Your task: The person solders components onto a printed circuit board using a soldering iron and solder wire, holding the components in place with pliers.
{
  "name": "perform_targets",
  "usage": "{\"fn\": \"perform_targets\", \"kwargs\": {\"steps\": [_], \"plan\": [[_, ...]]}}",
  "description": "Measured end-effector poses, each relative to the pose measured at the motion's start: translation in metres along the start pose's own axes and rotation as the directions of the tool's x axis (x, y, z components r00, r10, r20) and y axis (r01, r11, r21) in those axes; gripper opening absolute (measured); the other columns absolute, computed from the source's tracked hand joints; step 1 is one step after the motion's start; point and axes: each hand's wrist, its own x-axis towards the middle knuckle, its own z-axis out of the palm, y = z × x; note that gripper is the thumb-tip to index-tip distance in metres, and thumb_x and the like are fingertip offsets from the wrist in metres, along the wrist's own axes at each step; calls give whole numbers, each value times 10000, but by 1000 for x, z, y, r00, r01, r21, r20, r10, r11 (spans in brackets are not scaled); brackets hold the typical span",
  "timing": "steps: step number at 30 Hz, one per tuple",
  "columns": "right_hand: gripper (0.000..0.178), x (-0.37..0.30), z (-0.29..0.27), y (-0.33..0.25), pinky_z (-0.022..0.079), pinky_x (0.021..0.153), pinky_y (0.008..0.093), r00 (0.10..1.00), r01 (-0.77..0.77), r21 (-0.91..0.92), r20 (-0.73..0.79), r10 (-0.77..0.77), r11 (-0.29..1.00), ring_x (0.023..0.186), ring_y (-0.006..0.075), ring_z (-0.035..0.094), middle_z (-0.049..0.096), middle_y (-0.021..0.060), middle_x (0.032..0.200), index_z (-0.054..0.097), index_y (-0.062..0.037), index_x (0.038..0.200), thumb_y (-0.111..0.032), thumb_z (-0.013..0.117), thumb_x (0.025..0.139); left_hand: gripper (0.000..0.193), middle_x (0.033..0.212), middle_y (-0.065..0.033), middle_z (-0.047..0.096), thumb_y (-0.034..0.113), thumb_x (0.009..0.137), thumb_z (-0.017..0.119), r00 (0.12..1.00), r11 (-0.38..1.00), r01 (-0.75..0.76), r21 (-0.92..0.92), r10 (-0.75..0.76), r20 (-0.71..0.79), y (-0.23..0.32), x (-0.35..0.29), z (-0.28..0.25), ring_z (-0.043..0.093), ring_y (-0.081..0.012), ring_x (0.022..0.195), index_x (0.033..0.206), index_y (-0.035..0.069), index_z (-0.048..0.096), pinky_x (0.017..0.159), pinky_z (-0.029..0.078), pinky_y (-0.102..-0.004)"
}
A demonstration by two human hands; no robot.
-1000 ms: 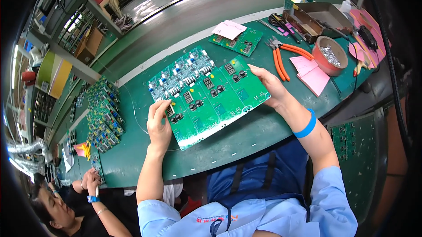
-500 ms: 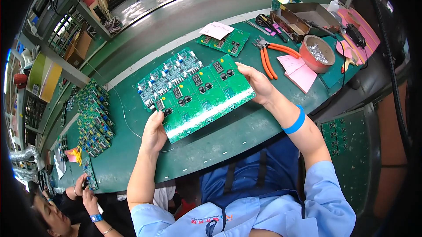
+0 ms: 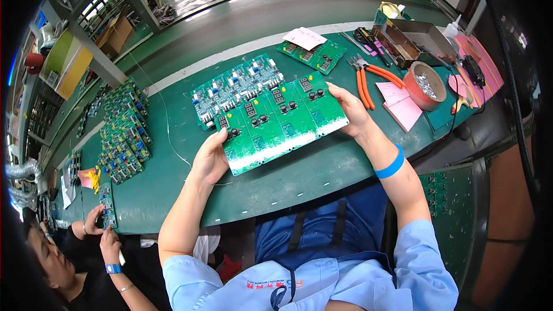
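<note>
A green circuit board panel (image 3: 283, 126) with several small black digit displays and black buttons is held up above the bench, tilted and glinting along its near edge. My left hand (image 3: 209, 158) grips its left end, thumb on top. Its right end is pinched by my right hand (image 3: 352, 111), whose fingers underneath are mostly hidden. Just beyond the panel lies another circuit board (image 3: 237, 86), crowded with white and blue components and partly covered by the held one. Farther back, a green display board (image 3: 327, 57) carries a white paper slip (image 3: 305, 38).
Orange-handled cutters (image 3: 365, 84), pink paper (image 3: 401, 108) and a round tub of metal bits (image 3: 424, 85) lie at right, before a metal tray (image 3: 416, 37). Stacked boards (image 3: 122, 132) stand at left. A co-worker's hands (image 3: 102, 231) handle a small board at lower left.
The view has shifted, so the bench items appear farther right. The panel stays in both hands and looks slightly more level. The co-worker's hands remain at their board.
</note>
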Motion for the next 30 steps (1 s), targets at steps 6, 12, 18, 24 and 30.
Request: {"fn": "perform_targets", "kwargs": {"steps": [6,12,18,24,30], "plan": [[321,0,0,0,424,750,282,999,-9,-37,-39,7,999,882,156,506,495,91,1014,381,-24,1093,-184,318,822,289,975,-75,527,195,787,460,1000,1000,0,2,0,1,0,0,1,512,-158,880,1008,9,465,780,407,-303],[392,0,-4,1,398,808,300,1000,-15,-79,-23,13,997,956,185,475,445,107,1094,313,-20,1161,-191,335,809,287,972,-71,528,201,784,467,1000,1000,-6,-10,6,-3,0,0,2,512,-153,877,1004,16,469,779,409,-298],[392,0,-4,1,394,814,298,1000,-19,-67,-3,19,998,964,186,472,440,107,1100,307,-18,1163,-188,333,810,285,975,-72,527,207,784,469,1000,1000,-2,-30,2,-15,-1,0,1,509,-158,885,1007,29,470,786,406,-304],[387,1,-6,2,380,829,299,1000,1,-68,28,0,998,979,181,459,431,105,1108,303,-18,1162,-183,328,813,314,1007,-74,510,232,792,461,1000,999,-5,-49,4,-13,-1,2,1,490,-176,923,1041,41,448,812,388,-324],[321,0,0,1,405,780,275,1000,19,-34,18,-18,999,910,149,490,481,79,1038,359,-25,1113,-173,330,829,319,1037,-74,488,237,810,429,1000,998,-31,-51,31,1,-1,2,4,479,-180,936,1062,43,429,820,380,-334]]}}
